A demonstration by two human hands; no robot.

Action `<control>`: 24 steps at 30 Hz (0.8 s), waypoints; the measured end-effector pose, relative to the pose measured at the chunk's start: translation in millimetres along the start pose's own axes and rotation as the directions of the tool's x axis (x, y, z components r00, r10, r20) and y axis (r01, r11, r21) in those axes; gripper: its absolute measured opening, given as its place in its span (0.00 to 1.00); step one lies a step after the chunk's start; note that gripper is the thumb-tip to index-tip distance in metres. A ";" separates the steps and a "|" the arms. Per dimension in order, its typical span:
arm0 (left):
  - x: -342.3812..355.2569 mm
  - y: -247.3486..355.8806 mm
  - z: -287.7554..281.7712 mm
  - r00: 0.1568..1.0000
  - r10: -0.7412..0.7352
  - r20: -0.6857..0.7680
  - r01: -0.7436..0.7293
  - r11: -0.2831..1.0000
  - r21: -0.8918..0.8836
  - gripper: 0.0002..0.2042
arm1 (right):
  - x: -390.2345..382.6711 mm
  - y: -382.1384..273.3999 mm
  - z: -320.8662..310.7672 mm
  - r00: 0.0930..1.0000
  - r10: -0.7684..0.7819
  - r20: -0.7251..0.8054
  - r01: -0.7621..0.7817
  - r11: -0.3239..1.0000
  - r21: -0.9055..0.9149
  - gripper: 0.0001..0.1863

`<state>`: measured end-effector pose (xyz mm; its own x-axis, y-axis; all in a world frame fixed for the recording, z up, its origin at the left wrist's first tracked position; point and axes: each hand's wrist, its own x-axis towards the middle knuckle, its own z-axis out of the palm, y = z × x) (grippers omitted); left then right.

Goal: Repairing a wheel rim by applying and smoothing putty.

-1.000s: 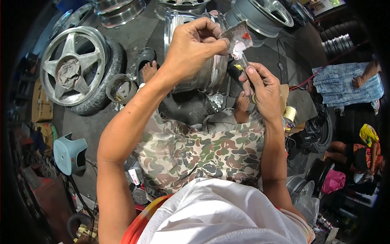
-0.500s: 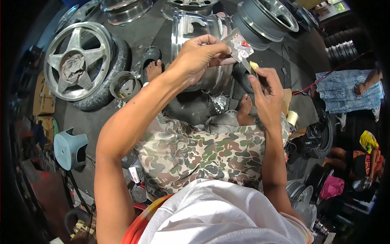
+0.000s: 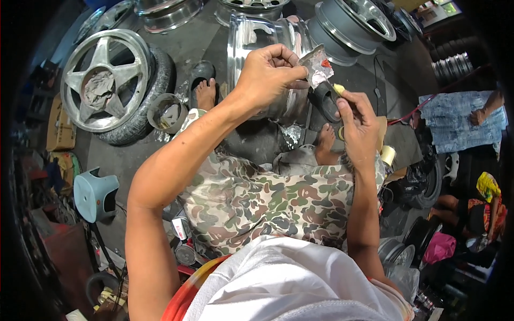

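Note:
My left hand (image 3: 270, 75) pinches the edge of a small grey flat plate (image 3: 312, 58). A pale pinkish paste (image 3: 319, 78) and a red dab (image 3: 325, 63) lie on the plate. In my right hand (image 3: 358, 125), thumb and fingers grip a thin flat spreader, its tip beside the paste; a yellowish lump (image 3: 338, 89) shows at my fingertips. Whether the tip touches the paste, I cannot tell. Beneath my hands, between my feet, a shiny wheel rim (image 3: 238, 51) stands with pale patches on its surface.
At left, a five-spoke rim (image 3: 104, 48) leans on a tire (image 3: 160, 72), near a round container (image 3: 155, 112) and a blue stool (image 3: 88, 195). More rims (image 3: 348, 29) stand at the back. A yellow tape roll (image 3: 388, 155) sits at right. Other people are at far right.
My right hand has shifted slightly right and down, with the spreader. The plate in my left hand has tilted a little, and its red dab sits slightly lower.

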<state>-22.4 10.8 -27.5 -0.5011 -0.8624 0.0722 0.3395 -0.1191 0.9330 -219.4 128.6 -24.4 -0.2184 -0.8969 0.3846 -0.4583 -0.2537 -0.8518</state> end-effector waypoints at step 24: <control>-0.9 7.5 4.2 0.998 -0.010 0.062 0.010 1.000 -0.001 0.04 | 1.8 2.1 5.7 0.999 -0.041 -0.003 0.041 0.997 0.061 0.09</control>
<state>-22.7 12.7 -19.0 -0.5532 -0.8288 0.0844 0.3348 -0.1284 0.9335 -215.9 124.3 -27.5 -0.2019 -0.8848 0.4199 -0.4135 -0.3116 -0.8555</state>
